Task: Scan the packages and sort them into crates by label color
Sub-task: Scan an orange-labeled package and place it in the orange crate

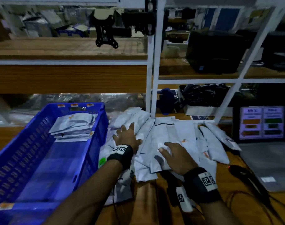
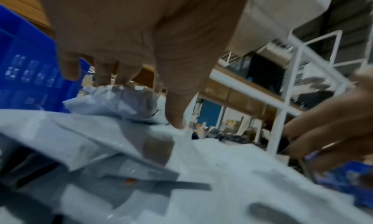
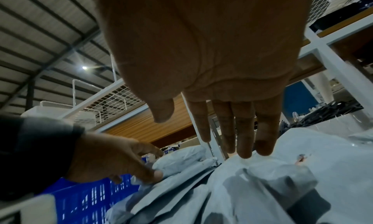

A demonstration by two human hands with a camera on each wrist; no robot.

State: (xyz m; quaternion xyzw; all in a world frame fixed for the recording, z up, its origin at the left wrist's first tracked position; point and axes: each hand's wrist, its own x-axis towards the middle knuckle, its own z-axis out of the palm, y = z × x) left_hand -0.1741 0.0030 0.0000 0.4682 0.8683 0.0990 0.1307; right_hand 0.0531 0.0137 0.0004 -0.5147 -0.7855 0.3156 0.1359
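Packages [image 1: 162, 135] lay heaped mid-bench, long axes toward the far edge | left hand [image 1: 128, 137] spread flat on the heap's left side, beside blue crate [image 1: 93, 143] | right hand [image 1: 175, 155] flat, fingers straight, on the nearest package, gripping nothing.

monitor bracket [image 1: 106, 32]: black, hangs before the upper wooden shelf | black box [image 1: 214, 51]: on the right shelf | tablet screen [image 1: 262, 124]: lit, upright at the table's right edge | white rack post [image 1: 152, 62]: rises from the table's far edge
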